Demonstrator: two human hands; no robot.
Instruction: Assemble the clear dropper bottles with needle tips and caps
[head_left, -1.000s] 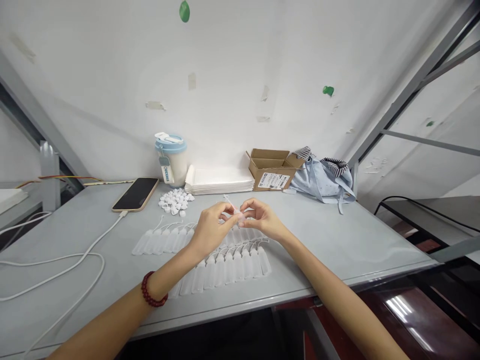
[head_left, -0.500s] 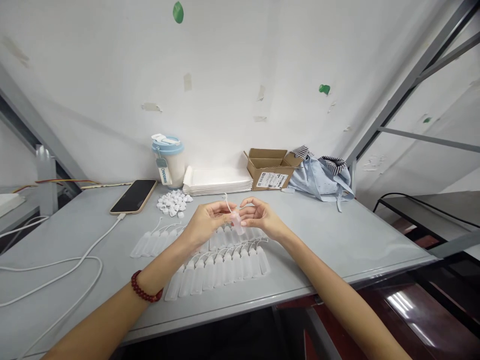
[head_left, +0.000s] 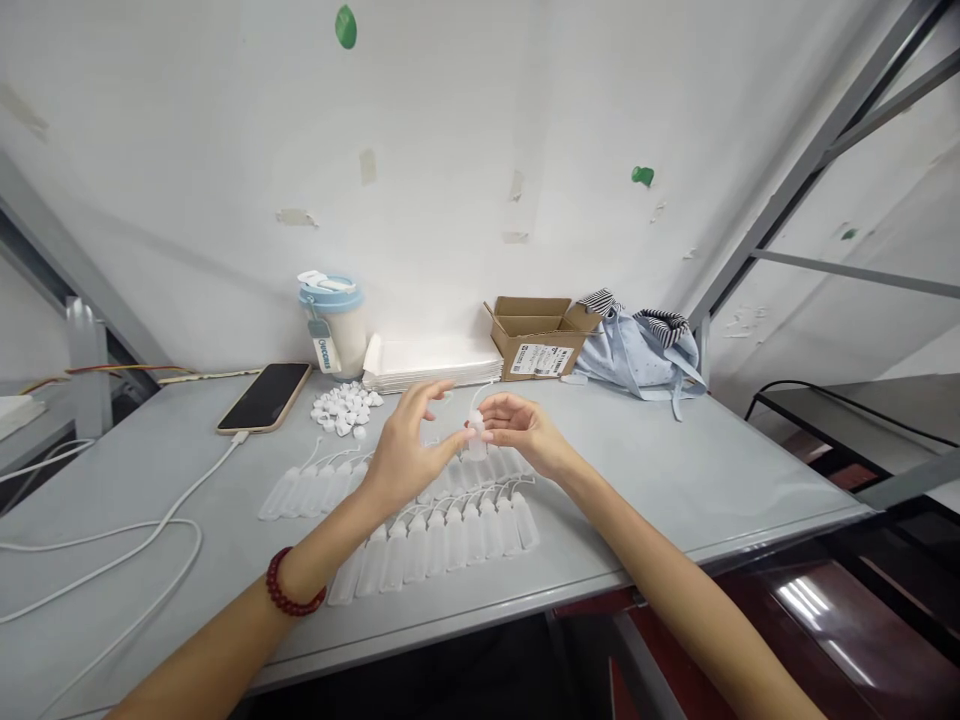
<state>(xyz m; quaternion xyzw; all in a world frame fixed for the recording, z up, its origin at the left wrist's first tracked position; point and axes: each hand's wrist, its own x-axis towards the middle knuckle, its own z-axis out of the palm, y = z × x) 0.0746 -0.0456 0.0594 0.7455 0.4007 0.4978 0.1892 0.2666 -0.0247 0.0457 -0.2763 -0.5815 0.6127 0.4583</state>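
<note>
Standing nearly upright at the fingertips, the little bottle (head_left: 478, 448) is pinched by the right hand (head_left: 531, 432); the left hand (head_left: 409, 450) is spread wide, thumb closest.

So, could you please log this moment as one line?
right hand: holds small bottle, roughly upright | left hand: open, thumb at small bottle | table: bottle rows, pile of white pieces

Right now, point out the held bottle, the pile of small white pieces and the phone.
Bottle (head_left: 478, 450): head view, on its translucent lower body.
White pieces (head_left: 342, 406): head view, middle of the pile.
Phone (head_left: 265, 398): head view, middle of the dark screen.
</note>
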